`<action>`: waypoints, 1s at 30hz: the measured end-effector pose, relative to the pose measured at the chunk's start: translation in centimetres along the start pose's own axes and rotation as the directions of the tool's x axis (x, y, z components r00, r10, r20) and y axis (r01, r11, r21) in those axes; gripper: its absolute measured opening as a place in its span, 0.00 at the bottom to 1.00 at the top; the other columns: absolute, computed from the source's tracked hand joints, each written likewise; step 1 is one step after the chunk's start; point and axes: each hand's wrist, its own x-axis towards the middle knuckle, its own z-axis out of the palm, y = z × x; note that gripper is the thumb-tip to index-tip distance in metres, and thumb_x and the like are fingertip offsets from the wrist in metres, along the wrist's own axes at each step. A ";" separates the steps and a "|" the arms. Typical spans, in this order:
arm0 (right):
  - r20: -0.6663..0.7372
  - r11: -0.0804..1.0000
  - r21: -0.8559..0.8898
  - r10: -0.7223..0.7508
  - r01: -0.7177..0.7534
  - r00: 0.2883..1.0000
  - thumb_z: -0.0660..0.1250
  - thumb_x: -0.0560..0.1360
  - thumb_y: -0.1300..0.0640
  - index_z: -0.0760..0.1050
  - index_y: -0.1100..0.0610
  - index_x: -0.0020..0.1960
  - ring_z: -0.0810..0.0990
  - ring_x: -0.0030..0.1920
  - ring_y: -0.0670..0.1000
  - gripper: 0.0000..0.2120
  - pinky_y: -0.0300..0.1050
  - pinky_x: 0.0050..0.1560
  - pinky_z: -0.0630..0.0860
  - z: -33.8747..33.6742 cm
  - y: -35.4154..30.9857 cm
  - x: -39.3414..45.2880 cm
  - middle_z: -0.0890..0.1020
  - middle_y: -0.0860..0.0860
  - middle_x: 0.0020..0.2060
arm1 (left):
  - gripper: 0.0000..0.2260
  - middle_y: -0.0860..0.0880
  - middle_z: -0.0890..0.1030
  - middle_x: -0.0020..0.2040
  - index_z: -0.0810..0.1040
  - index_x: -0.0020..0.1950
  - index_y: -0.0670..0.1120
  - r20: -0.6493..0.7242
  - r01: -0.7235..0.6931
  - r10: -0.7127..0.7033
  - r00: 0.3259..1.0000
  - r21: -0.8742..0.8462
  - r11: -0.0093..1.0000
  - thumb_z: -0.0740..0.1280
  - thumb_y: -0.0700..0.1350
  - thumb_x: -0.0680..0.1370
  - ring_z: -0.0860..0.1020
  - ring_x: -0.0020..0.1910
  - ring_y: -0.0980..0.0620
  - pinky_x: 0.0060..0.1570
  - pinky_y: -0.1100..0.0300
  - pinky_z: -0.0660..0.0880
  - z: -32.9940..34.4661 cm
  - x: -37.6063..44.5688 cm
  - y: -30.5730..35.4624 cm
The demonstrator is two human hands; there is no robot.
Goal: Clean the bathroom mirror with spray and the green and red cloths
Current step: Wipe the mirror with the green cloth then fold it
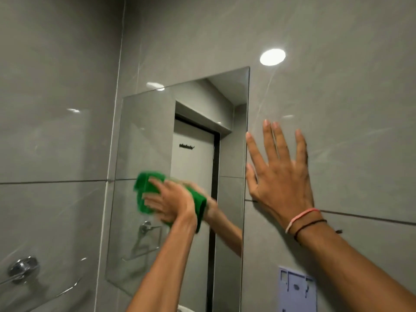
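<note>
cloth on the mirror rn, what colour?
Green: the cloth under the left hand on the mirror. Head view, slightly motion-blurred.

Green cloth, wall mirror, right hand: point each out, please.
Green cloth (145, 188): head view, its upper left fold.
Frameless wall mirror (144, 122): head view, upper left glass.
Right hand (282, 176): head view, its back.
</note>
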 end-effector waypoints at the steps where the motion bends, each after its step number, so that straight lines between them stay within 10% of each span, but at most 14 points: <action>1: -0.006 1.000 -0.003 0.001 -0.001 1.000 0.51 0.81 0.42 0.49 0.51 0.85 0.50 0.85 0.60 0.34 0.71 0.81 0.47 0.1 0.1 0.1 0.50 0.61 0.85 | 0.24 0.41 0.47 0.85 0.51 0.83 0.57 0.018 -0.108 0.108 0.994 0.020 0.994 0.48 0.54 0.86 0.47 0.84 0.43 0.80 0.38 0.47 1.0 0.0 3.1; 3: -0.011 1.000 -0.008 -0.009 0.009 1.000 0.51 0.81 0.41 0.49 0.51 0.85 0.49 0.85 0.60 0.35 0.71 0.80 0.47 0.4 0.2 0.1 0.49 0.61 0.85 | 0.25 0.42 0.46 0.85 0.49 0.83 0.58 0.102 -0.379 0.371 0.923 0.073 0.923 0.48 0.55 0.86 0.46 0.84 0.43 0.80 0.38 0.46 3.3 -1.3 8.8; 6: -0.023 1.000 -0.009 0.003 -0.003 1.000 0.51 0.81 0.42 0.53 0.51 0.84 0.50 0.85 0.60 0.34 0.71 0.81 0.46 0.7 0.1 0.1 0.50 0.61 0.84 | 0.25 0.43 0.46 0.85 0.51 0.83 0.58 0.255 -0.812 0.783 0.568 0.019 0.583 0.49 0.55 0.85 0.46 0.84 0.43 0.79 0.39 0.43 6.3 -4.9 14.3; 8: -0.019 1.000 -0.012 0.004 -0.004 1.000 0.51 0.81 0.42 0.53 0.51 0.84 0.50 0.85 0.59 0.34 0.71 0.81 0.46 0.7 0.0 0.3 0.50 0.60 0.85 | 0.25 0.44 0.48 0.85 0.55 0.82 0.58 0.286 -0.913 0.879 0.380 -0.037 0.407 0.50 0.55 0.84 0.47 0.84 0.45 0.79 0.41 0.43 6.7 -5.5 15.2; 11: 0.005 1.000 -0.022 -0.003 0.003 1.000 0.50 0.82 0.40 0.49 0.50 0.85 0.48 0.85 0.59 0.34 0.71 0.81 0.46 0.5 0.0 0.2 0.49 0.60 0.85 | 0.24 0.45 0.49 0.85 0.57 0.82 0.56 0.322 -0.943 0.900 0.295 -0.051 0.328 0.51 0.53 0.85 0.48 0.84 0.47 0.80 0.41 0.44 5.1 -3.6 11.7; 14: 0.017 1.000 -0.008 0.008 -0.008 1.000 0.50 0.82 0.40 0.48 0.49 0.85 0.48 0.85 0.59 0.33 0.70 0.81 0.45 0.3 0.1 0.0 0.48 0.60 0.85 | 0.24 0.45 0.49 0.85 0.56 0.83 0.55 0.321 -0.924 0.879 0.351 -0.030 0.380 0.52 0.53 0.85 0.47 0.84 0.47 0.81 0.39 0.45 2.1 -2.1 3.6; 22: 0.011 1.000 0.005 0.002 -0.002 1.000 0.50 0.83 0.41 0.50 0.50 0.84 0.51 0.85 0.61 0.32 0.71 0.79 0.47 0.1 0.0 0.3 0.52 0.61 0.84 | 0.25 0.42 0.52 0.84 0.53 0.81 0.54 0.156 -0.231 0.198 0.968 0.230 0.946 0.53 0.51 0.84 0.53 0.84 0.43 0.81 0.44 0.52 -5.5 -14.7 -20.2; 30: 0.088 0.998 0.055 -0.045 0.041 0.995 0.50 0.83 0.39 0.50 0.52 0.85 0.49 0.85 0.60 0.34 0.66 0.83 0.48 -1.3 1.4 -0.5 0.50 0.61 0.84 | 0.27 0.41 0.44 0.85 0.48 0.84 0.54 0.117 0.329 -0.329 0.937 0.017 0.944 0.52 0.56 0.86 0.44 0.84 0.43 0.80 0.40 0.46 -0.8 -19.3 -8.9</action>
